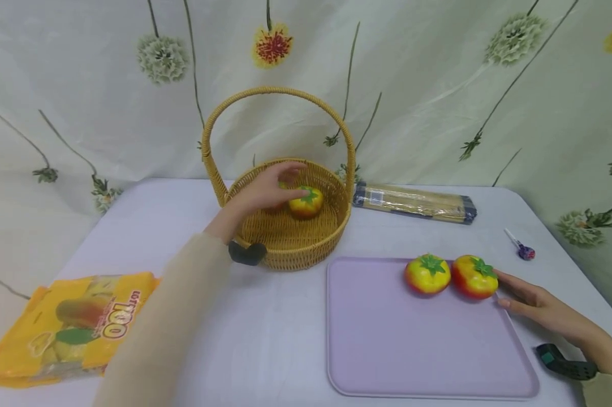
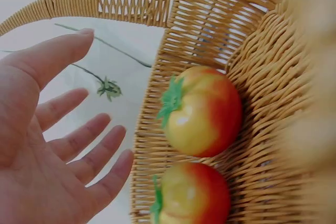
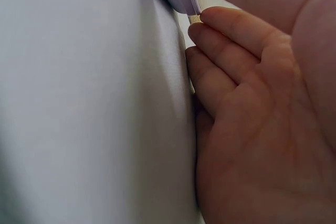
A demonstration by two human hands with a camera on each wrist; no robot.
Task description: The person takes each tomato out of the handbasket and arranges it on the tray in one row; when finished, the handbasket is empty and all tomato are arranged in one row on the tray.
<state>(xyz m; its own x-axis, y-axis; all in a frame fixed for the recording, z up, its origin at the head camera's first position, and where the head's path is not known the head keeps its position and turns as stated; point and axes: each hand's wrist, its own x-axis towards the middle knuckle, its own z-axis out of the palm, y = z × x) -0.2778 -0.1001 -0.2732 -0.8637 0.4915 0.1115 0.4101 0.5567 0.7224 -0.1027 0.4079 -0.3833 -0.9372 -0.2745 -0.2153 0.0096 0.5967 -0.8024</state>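
Left hand (image 1: 265, 191) grip wide, spread over the wicker basket (image 1: 298, 257) with two red-yellow tomatoes (image 1: 306, 209) inside, right hand (image 1: 545, 308) grip loose at the right edge of the lilac tray (image 1: 418, 350) on the desk (image 1: 270, 339), near two more tomatoes (image 1: 473, 280), can't tell if touching.

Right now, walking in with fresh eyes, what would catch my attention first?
Probably the tall-handled wicker basket at the back of the table, with two shiny red-and-yellow fruits inside and the person's left hand over it. Next, two matching fruits at the far right of the lilac tray, with the right hand beside them. The bright yellow packet on the left stands out too.
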